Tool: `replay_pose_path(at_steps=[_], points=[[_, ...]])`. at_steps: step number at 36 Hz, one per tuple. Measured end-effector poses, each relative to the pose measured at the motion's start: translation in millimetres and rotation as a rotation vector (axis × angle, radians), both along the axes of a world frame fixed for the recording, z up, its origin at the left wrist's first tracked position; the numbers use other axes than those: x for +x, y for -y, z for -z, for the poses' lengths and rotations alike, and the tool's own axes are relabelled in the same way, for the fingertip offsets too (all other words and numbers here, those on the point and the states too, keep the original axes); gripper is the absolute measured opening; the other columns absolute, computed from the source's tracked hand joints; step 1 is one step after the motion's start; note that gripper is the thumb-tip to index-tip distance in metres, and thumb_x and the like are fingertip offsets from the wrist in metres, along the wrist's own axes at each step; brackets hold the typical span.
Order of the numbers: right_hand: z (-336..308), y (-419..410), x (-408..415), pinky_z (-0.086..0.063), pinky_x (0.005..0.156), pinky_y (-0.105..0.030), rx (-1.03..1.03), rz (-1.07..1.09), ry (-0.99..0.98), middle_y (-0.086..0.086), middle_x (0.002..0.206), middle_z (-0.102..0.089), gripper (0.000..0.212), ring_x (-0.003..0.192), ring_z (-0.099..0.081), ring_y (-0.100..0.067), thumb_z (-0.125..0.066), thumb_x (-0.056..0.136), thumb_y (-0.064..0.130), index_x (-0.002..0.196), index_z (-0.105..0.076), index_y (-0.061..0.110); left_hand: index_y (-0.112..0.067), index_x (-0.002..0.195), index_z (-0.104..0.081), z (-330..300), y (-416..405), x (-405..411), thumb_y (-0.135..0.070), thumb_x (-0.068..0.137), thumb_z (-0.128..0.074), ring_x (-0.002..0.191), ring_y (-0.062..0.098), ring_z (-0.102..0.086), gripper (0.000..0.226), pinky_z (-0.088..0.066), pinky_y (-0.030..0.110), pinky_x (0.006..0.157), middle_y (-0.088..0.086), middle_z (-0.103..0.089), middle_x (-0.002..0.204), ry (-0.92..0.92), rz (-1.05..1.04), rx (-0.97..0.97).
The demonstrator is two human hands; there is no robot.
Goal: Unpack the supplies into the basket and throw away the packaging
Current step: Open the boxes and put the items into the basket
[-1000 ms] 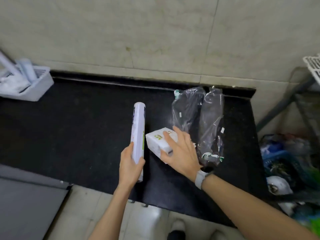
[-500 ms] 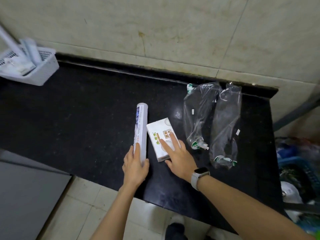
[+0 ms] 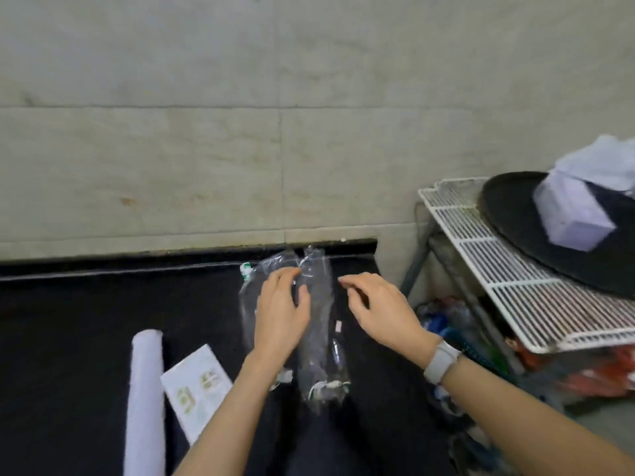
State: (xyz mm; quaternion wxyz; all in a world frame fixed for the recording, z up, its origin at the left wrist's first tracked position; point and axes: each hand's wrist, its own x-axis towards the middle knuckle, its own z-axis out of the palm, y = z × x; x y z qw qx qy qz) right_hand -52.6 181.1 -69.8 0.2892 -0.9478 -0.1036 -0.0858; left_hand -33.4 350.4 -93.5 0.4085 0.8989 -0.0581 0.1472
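both hands over the two plastic packs

a pale tiled wall (image 3: 206, 149) fills the upper half of the room. below it runs the black counter (image 3: 68, 321), its right end stopping short of a white wire rack (image 3: 498, 269). on the rack sits a round black pan (image 3: 522, 235) with a pale lilac packet (image 3: 574, 214) on top. under the rack lies a blurred heap of coloured clutter (image 3: 481, 341); what it is made of cannot be told.

on the counter, near the front left, a long white roll (image 3: 144, 400) lies lengthwise, and a flat white box (image 3: 197, 383) with green print lies just beside it on the right. further right, two clear plastic packs (image 3: 323, 338) lie side by side, reaching back to the wall edge.

the left hand (image 3: 280, 310) is on the packs, fingers curled at the seam between them; whether it really grips the plastic is too blurred to tell. the right hand (image 3: 381, 310) hovers just right of the packs, fingers loosely bent, holding nothing. a pale watch (image 3: 441, 360) sits on that wrist.
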Motion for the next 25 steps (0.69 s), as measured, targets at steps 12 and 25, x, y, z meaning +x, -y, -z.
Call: replay_pose_path(at_steps=[12, 25], points=[[-72, 247, 4, -0.043, 0.093, -0.034, -0.086, 0.533, 0.129, -0.006, 0.121, -0.060, 0.031, 0.114, -0.052, -0.021, -0.049, 0.090, 0.024, 0.120, -0.055, 0.016, -0.012, 0.138, -0.039, -70, 257, 65, -0.027, 0.094, -0.045, 0.131, 0.022, -0.038, 0.047, -0.031, 0.034, 0.108, 0.009, -0.040, 0.143, 0.072, 0.563, 0.204], [-53, 336, 62, -0.041, 0.077, -0.040, -0.108, 0.790, -0.174, -0.018, 0.123, -0.043, 0.072, 0.102, -0.051, -0.040, -0.053, 0.080, 0.048, 0.140, -0.020, 0.028, -0.025, 0.146, -0.022, -24, 341, 89, -0.060, 0.089, -0.017, 0.145, 0.016, 0.003, 0.067, -0.008, 0.052, 0.114, -0.002, -0.011, 0.158, -0.079, 0.533, 0.641]])
